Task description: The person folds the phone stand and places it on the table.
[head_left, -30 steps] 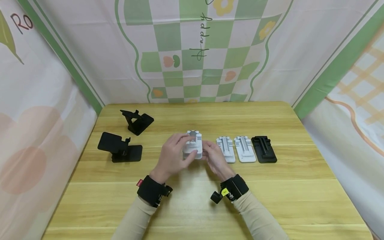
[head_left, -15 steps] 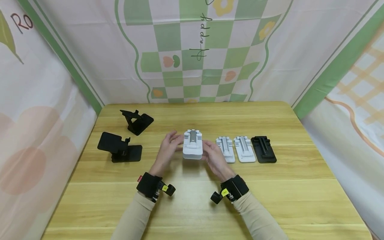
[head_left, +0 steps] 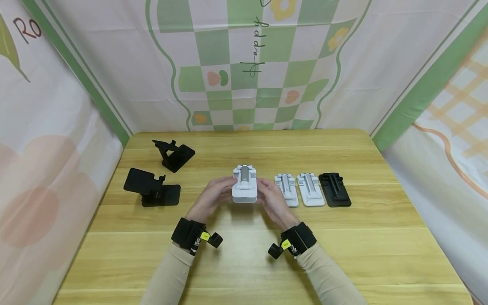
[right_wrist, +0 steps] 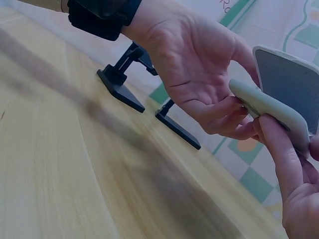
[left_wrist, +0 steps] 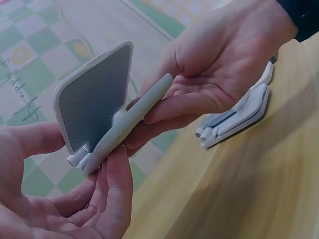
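Observation:
A white phone stand [head_left: 244, 192] is held up over the middle of the table, between both hands. Its plate with a grey pad [left_wrist: 94, 97] stands hinged away from the base [left_wrist: 132, 119] in the left wrist view. My left hand [head_left: 209, 198] grips the stand's left side, thumb at the plate and fingers under the base. From the other side, my right hand [head_left: 275, 203] pinches the base between thumb and fingers. Right of it lie two folded white phone stands [head_left: 287, 190] and a folded black one [head_left: 335, 190].
Two unfolded black phone stands [head_left: 162, 195] stand at the left of the wooden table [head_left: 244, 262]. Printed cloth [head_left: 244, 97] hangs behind the table and along both sides. Each wrist wears a black band [head_left: 298, 238] with a small camera.
My left hand has gone from over the stand's front face, back to the left, and now grips its left side. The right hand keeps its hold in the same place.

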A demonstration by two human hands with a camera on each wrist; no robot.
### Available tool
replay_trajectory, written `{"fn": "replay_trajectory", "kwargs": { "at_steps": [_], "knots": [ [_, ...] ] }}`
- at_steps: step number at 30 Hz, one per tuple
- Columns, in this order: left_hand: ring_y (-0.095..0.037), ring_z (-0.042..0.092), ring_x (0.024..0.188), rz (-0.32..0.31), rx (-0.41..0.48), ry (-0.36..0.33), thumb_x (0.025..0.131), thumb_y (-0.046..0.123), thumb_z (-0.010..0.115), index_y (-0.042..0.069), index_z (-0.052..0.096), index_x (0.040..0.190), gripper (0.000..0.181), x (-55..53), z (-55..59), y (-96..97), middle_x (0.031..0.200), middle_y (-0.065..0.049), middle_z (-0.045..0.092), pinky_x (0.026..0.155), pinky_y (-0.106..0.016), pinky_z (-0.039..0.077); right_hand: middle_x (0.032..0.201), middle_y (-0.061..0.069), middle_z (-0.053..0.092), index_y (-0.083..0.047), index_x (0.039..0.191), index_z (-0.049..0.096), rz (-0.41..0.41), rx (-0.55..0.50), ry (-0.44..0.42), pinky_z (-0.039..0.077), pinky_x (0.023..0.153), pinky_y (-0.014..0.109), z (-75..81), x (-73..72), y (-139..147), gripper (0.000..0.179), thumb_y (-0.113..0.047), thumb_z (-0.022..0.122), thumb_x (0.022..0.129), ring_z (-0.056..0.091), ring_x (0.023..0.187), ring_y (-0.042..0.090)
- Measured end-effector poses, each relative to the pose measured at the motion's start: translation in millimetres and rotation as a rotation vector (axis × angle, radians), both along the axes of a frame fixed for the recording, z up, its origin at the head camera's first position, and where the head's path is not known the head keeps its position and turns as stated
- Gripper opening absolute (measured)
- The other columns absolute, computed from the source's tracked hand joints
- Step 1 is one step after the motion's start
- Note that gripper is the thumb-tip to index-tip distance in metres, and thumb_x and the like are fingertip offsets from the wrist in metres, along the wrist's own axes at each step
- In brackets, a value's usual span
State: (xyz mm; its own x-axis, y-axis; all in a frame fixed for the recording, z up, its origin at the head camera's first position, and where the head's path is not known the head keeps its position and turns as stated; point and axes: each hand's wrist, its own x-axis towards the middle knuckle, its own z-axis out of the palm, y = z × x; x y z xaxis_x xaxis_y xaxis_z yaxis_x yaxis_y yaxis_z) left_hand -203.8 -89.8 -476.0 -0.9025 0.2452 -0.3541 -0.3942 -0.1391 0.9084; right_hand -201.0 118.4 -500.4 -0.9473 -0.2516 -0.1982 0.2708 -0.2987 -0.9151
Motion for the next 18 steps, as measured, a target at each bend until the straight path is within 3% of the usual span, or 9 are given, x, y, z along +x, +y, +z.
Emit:
{"fn": "replay_trajectory", "kwargs": {
  "at_steps": [5, 14, 18],
  "knots": [
    [-0.018, 0.065, 0.102, -0.002, -0.006, -0.009, 0.101, 0.02, 0.063, -0.005, 0.052, 0.144, 0.051, 0.7, 1.2, 0.8, 0.126, -0.015, 0.067, 0.088, -0.031, 0.057, 0.123, 0.018, 0.071, 0.013, 0.144, 0.045, -0.018, 0.014, -0.009, 0.061, 0.08, 0.027, 0.5, 0.0, 0.2, 0.042, -0.012, 0.044, 0.111, 0.074, 0.089, 0.014],
    [-0.019, 0.065, 0.101, 0.001, -0.001, -0.003, 0.101, 0.019, 0.064, -0.005, 0.052, 0.144, 0.051, -0.1, -0.8, 2.4, 0.126, -0.015, 0.066, 0.086, -0.031, 0.057, 0.113, 0.004, 0.073, 0.006, 0.144, 0.047, -0.011, 0.03, -0.028, 0.06, 0.079, 0.027, 1.5, -0.3, 1.9, 0.047, -0.027, 0.044, 0.111, 0.073, 0.088, 0.014],
    [-0.018, 0.065, 0.1, -0.005, -0.009, 0.017, 0.101, 0.021, 0.063, -0.005, 0.052, 0.145, 0.052, 0.2, -1.2, 2.2, 0.126, -0.016, 0.067, 0.085, -0.03, 0.057, 0.109, 0.001, 0.072, 0.008, 0.143, 0.047, -0.001, 0.045, -0.025, 0.059, 0.08, 0.026, 3.2, 0.2, 2.4, 0.047, -0.026, 0.05, 0.109, 0.07, 0.09, 0.013]
  ]
}}
